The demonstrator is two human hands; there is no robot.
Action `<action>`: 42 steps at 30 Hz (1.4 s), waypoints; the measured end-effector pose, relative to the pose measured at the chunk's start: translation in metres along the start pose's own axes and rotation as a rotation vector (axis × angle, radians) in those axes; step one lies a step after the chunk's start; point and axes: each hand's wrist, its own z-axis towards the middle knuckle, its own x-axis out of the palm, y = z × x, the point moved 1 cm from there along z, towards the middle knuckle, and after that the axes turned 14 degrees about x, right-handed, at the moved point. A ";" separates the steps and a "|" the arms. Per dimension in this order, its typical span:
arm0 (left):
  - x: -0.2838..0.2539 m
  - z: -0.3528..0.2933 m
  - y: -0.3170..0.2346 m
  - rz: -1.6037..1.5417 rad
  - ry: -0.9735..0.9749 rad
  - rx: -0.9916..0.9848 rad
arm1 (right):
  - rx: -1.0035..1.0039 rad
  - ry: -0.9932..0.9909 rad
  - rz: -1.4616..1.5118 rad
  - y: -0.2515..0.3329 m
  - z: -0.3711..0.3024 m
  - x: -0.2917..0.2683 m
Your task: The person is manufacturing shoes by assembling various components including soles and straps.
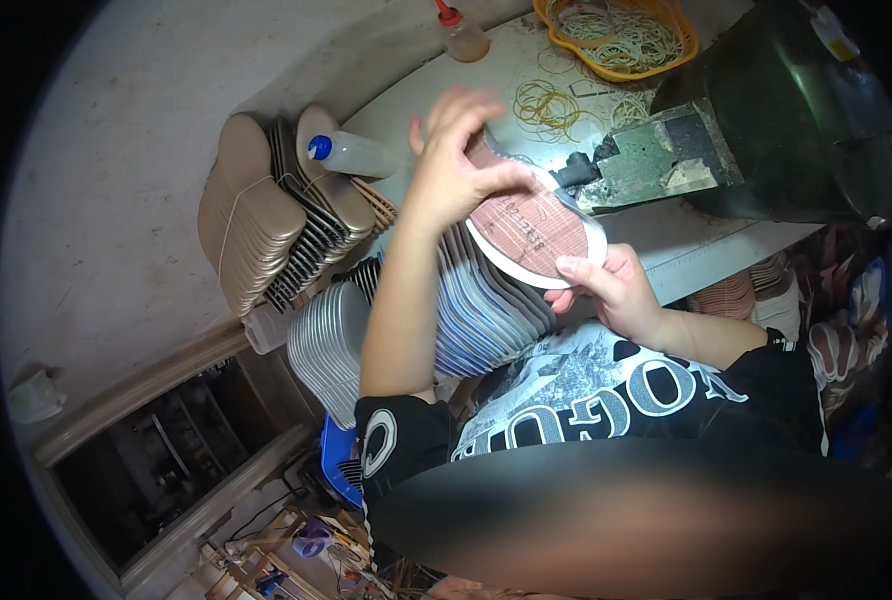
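Note:
A shoe-sole-shaped piece (531,235), with a brownish-pink face, dark printed marks and a white rim, is held up at a tilt in front of me. My right hand (611,288) grips its lower rounded end, thumb on the face and fingers behind. Over its upper end is my left hand (466,155), the thumb stretched along the face. The other left fingers are raised, apart from the piece and slightly blurred. A small black fitting (576,172) on a green machine (661,155) lies just beyond the piece's right edge; part of the upper end is hidden.
Beige soles (251,215) in banded stacks lean by the wall, beside a blue-capped bottle (359,154). Grey and blue soles (486,310) stand in rows near me. Rubber bands (546,108), an orange basket (621,72) and a red-tipped bottle (463,40) sit on the table.

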 end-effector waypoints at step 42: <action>-0.006 -0.059 -0.063 -0.476 0.315 -0.773 | -0.050 -0.048 -0.298 0.039 0.004 0.000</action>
